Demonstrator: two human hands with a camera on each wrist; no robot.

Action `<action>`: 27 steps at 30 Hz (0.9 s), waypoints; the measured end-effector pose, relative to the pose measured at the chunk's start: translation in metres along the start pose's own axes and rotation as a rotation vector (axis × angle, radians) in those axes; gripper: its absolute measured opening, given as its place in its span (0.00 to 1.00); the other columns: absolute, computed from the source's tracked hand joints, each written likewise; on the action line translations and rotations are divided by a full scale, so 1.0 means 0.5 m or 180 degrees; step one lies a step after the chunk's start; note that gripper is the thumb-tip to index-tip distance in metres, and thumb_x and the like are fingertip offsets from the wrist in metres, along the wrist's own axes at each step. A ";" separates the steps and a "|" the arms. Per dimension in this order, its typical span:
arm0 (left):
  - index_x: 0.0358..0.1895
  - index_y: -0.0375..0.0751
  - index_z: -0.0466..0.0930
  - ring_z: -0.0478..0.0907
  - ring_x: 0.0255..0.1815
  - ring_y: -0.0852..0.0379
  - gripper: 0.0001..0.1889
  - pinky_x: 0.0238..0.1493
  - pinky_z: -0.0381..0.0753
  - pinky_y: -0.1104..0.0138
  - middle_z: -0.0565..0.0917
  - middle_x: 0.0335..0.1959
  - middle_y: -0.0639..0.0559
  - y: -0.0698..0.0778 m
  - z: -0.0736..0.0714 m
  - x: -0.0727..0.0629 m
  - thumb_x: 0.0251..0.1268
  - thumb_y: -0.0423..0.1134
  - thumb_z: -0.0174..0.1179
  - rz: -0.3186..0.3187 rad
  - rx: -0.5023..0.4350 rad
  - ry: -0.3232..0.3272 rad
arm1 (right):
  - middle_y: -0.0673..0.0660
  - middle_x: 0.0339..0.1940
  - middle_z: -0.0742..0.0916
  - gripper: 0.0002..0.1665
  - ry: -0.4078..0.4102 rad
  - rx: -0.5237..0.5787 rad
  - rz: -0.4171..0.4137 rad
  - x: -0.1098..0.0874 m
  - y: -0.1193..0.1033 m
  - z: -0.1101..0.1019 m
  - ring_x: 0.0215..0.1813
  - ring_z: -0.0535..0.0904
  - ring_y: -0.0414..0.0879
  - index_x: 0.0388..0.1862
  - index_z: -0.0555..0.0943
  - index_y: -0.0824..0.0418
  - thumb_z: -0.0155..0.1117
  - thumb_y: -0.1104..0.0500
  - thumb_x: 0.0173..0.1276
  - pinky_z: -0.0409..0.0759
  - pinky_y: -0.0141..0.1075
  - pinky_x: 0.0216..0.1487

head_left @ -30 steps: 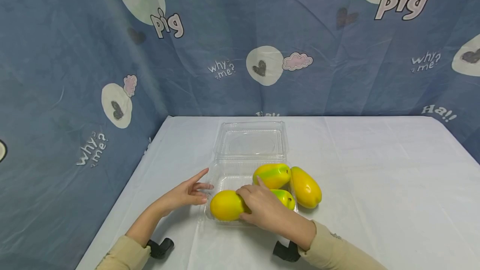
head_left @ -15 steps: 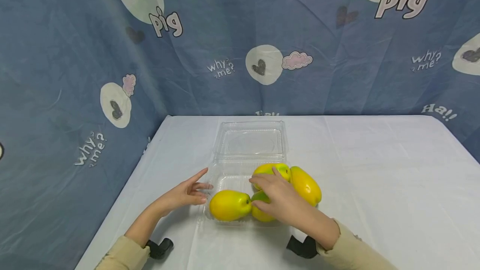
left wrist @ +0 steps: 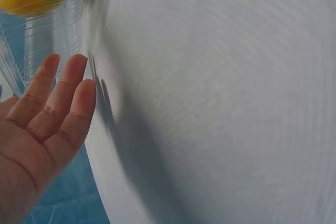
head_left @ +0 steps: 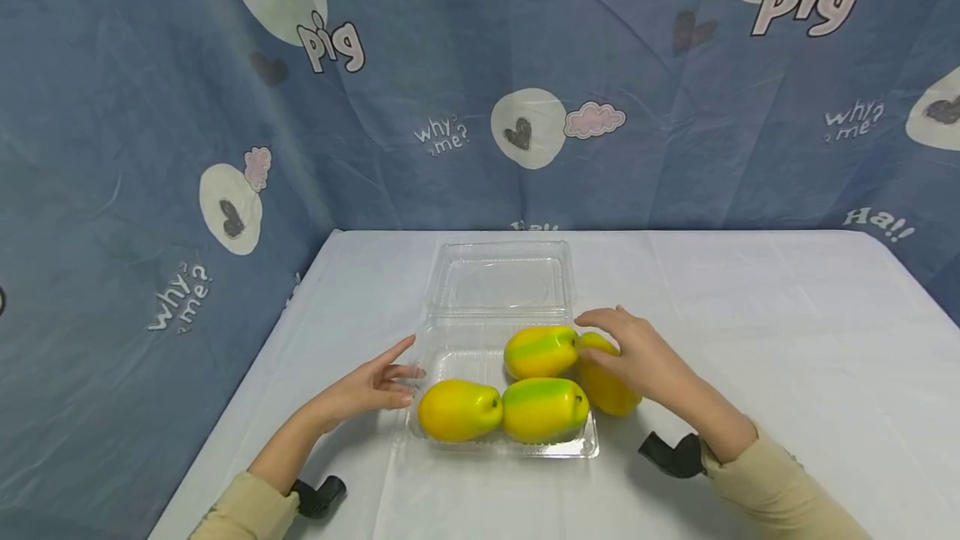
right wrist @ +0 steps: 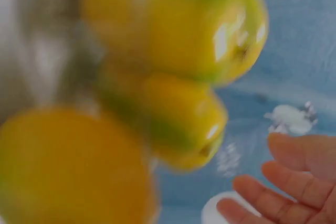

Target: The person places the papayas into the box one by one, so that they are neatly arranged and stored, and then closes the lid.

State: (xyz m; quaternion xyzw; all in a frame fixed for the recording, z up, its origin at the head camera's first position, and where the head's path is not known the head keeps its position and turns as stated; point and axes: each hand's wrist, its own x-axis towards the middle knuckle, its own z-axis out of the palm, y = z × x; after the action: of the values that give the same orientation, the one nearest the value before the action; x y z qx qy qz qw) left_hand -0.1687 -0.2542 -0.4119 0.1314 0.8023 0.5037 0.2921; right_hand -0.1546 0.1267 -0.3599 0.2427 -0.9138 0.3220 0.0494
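A clear plastic clamshell box [head_left: 468, 357] lies opened flat. In its base are three yellow-green papayas: a front left papaya [head_left: 459, 411], a front right papaya [head_left: 545, 411] and a back right papaya [head_left: 542, 351]. Against the box's right side rests another papaya [head_left: 613, 394], partly hidden by my right hand [head_left: 641, 352], which is over it with relaxed, spread fingers. The right wrist view has that hand [right wrist: 299, 182] apart from the blurred fruit. My left hand [head_left: 367, 388] is at the box's left side, fingers extended; whether they touch it I cannot tell.
The box's lid [head_left: 502, 277] lies folded back behind the base. Everything rests on a white-covered table [head_left: 765, 340]. A blue printed curtain [head_left: 420, 65] hangs behind and to the left. Black straps [head_left: 318, 497] are at both wrists.
My right hand has let go of the front left papaya and moved right, over the front right one, to the papaya outside the box. The left hand has stayed put.
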 end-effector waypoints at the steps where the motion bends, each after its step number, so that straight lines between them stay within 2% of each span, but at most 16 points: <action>1: 0.74 0.48 0.35 0.72 0.57 0.44 0.46 0.58 0.68 0.51 0.64 0.64 0.32 0.001 0.000 0.000 0.61 0.38 0.59 0.0003 -0.0005 -0.0006 | 0.63 0.49 0.82 0.18 -0.0029 0.0016 0.0040 -0.001 0.010 -0.003 0.54 0.75 0.59 0.49 0.78 0.69 0.64 0.67 0.58 0.65 0.54 0.60; 5: 0.73 0.48 0.35 0.72 0.57 0.44 0.46 0.58 0.69 0.51 0.64 0.64 0.32 0.004 0.001 0.000 0.61 0.38 0.59 -0.0002 -0.0001 -0.0006 | 0.64 0.49 0.82 0.18 -0.0143 0.0051 0.0033 -0.005 0.048 -0.005 0.54 0.75 0.60 0.49 0.78 0.69 0.63 0.68 0.58 0.72 0.53 0.54; 12: 0.73 0.46 0.34 0.72 0.56 0.44 0.46 0.57 0.69 0.51 0.64 0.64 0.31 0.013 0.000 -0.004 0.61 0.39 0.60 -0.0001 0.0020 -0.0005 | 0.60 0.48 0.83 0.17 -0.0544 0.0297 -0.0288 -0.001 0.111 -0.001 0.52 0.77 0.56 0.49 0.78 0.67 0.63 0.65 0.60 0.73 0.50 0.53; 17: 0.73 0.47 0.35 0.72 0.56 0.45 0.46 0.58 0.68 0.51 0.64 0.64 0.32 0.011 0.001 -0.003 0.61 0.39 0.59 -0.0015 0.0018 0.0000 | 0.56 0.47 0.83 0.13 -0.0843 0.0363 -0.0492 0.004 0.131 -0.004 0.52 0.77 0.54 0.45 0.80 0.62 0.63 0.63 0.60 0.73 0.48 0.53; 22: 0.73 0.46 0.35 0.73 0.56 0.44 0.46 0.58 0.68 0.50 0.65 0.64 0.32 0.011 -0.001 -0.003 0.61 0.39 0.59 0.0012 0.0016 -0.0013 | 0.58 0.56 0.79 0.18 -0.1141 0.0412 -0.0556 0.005 0.135 -0.011 0.59 0.72 0.57 0.50 0.79 0.62 0.63 0.61 0.61 0.69 0.52 0.57; 27: 0.73 0.47 0.35 0.73 0.56 0.45 0.46 0.58 0.68 0.50 0.65 0.64 0.32 0.011 0.000 -0.002 0.61 0.39 0.59 -0.0024 0.0015 -0.0012 | 0.61 0.65 0.71 0.27 -0.1458 0.0398 -0.0446 -0.003 0.135 -0.026 0.67 0.61 0.62 0.59 0.73 0.61 0.63 0.55 0.61 0.59 0.58 0.62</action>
State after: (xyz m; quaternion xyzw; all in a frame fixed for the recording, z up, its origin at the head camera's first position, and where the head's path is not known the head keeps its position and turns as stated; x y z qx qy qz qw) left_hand -0.1684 -0.2525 -0.4068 0.1300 0.8034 0.5005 0.2951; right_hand -0.1861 0.1808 -0.3883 0.3748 -0.8603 0.3102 -0.1520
